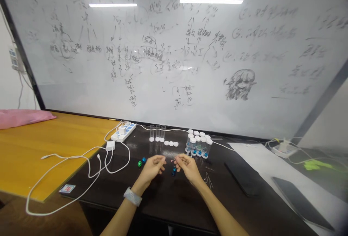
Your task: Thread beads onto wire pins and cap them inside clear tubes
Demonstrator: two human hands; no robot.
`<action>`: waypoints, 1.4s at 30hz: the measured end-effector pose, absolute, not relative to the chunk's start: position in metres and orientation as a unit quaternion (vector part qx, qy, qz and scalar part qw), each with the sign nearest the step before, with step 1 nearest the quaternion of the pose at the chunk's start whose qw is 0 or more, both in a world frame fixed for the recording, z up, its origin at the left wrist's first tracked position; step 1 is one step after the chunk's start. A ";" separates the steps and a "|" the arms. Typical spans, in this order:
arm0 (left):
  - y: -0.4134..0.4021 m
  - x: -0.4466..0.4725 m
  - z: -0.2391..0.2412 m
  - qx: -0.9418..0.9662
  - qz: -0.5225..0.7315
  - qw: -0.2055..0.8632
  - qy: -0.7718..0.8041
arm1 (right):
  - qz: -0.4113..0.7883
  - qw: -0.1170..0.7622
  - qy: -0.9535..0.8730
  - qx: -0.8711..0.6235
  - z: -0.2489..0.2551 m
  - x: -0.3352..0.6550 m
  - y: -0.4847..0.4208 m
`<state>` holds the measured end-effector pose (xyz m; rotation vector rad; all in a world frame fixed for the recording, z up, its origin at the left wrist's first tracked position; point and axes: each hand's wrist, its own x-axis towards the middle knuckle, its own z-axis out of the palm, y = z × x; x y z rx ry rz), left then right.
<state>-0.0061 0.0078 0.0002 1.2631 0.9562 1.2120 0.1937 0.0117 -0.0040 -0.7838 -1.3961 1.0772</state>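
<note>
Above the dark table (114, 189), my left hand (152, 169) is closed, thumb and forefinger together; whatever they pinch is too small to make out. Facing it, my right hand (187, 167) pinches a small thin piece with a reddish tip (173, 160) that points toward the left fingers. Just below the right fingertips is a shiny blue ball-like item (174, 171); I cannot tell whether it hangs or lies on the table. Left of my left hand lie a green ball (139, 164) and a blue ball (144, 160).
Transparent tubes (157, 132) and white caps (171, 143) stand at the back. Several capped tubes (199, 145) with blue contents are grouped behind my right hand. Thin wires (208, 181), a black phone-like slab (240, 178), a power strip (123, 131) and white cables (89, 163) lie around.
</note>
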 end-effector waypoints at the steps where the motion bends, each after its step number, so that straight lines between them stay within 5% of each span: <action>1: 0.018 -0.008 0.004 0.541 0.528 0.504 0.418 | 0.459 0.577 -0.585 -0.337 -0.004 0.194 0.013; 4: 0.061 -0.019 0.024 0.571 0.530 0.321 0.538 | 0.464 0.585 -0.570 -0.343 -0.003 0.196 0.014; 9: 0.138 -0.039 0.054 0.541 0.531 0.220 0.614 | 0.469 0.585 -0.569 -0.337 -0.007 0.197 0.016; 19: 0.165 -0.050 0.044 0.583 0.502 0.230 0.596 | 0.462 0.619 -0.521 -0.364 -0.010 0.200 0.024; 32: 0.019 -0.039 0.024 0.729 0.483 0.237 0.423 | 0.462 0.714 -0.415 -0.324 -0.003 0.206 0.025; 42: 0.009 -0.030 0.005 0.757 0.458 0.192 0.425 | 0.393 0.630 -0.559 -0.368 -0.008 0.195 0.015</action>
